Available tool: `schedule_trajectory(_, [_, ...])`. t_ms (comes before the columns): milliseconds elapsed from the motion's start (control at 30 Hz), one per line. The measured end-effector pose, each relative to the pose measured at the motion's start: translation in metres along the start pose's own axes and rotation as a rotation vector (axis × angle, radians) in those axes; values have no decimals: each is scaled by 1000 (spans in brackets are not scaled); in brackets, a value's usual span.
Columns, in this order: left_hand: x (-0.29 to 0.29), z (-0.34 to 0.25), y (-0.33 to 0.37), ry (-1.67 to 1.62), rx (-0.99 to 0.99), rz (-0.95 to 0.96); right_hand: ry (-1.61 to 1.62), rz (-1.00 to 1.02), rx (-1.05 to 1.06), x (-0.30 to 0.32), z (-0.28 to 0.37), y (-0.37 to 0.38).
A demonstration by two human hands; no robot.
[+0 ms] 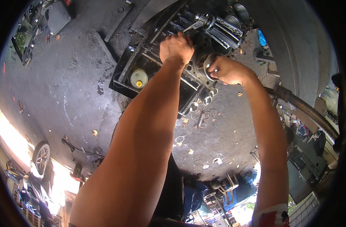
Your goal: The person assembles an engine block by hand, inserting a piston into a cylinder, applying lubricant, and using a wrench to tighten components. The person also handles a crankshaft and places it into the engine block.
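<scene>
Though dark within, silvery-rimmed metal ring [206,67] at curled right hand [229,70], left hand [176,48] curled, grip contents unclear.

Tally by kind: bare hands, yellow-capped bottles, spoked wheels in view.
Hands: 2 (left hand, right hand)
Yellow-capped bottle: 1
Spoked wheel: 1
Total: 4

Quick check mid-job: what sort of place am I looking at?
Most likely a vehicle repair workshop. The signs are what looks like an engine block with large round bores, several metal rings lying on the ground beside it, and a spoked wheel with its tyre off to the left.
</scene>
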State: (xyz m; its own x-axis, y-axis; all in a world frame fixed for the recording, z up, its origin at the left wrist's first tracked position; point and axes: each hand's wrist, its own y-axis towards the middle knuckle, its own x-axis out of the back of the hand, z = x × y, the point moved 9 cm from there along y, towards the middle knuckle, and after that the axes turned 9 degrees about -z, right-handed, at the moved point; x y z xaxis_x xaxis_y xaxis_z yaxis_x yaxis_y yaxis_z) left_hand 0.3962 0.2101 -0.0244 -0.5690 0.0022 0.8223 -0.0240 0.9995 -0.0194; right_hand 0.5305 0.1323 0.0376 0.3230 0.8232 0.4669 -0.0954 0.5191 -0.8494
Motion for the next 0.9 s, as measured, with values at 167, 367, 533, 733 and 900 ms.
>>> schedule_trajectory(167, [-3,1,1,31,28,41,88,-4,-48,-12,-15,24])
schedule_trajectory(367, [-5,3,3,34,85,141,12,4,15,-33,-21,64])
schedule_trajectory(533, [-10,4,1,22,127,239,-278,5,64,-53,-32,108])
schedule_trajectory(733, [-5,5,2,21,133,195,-446,-70,109,-80,-49,164])
schedule_trajectory(900, [-8,5,1,43,142,236,-479,-162,64,-86,-58,203])
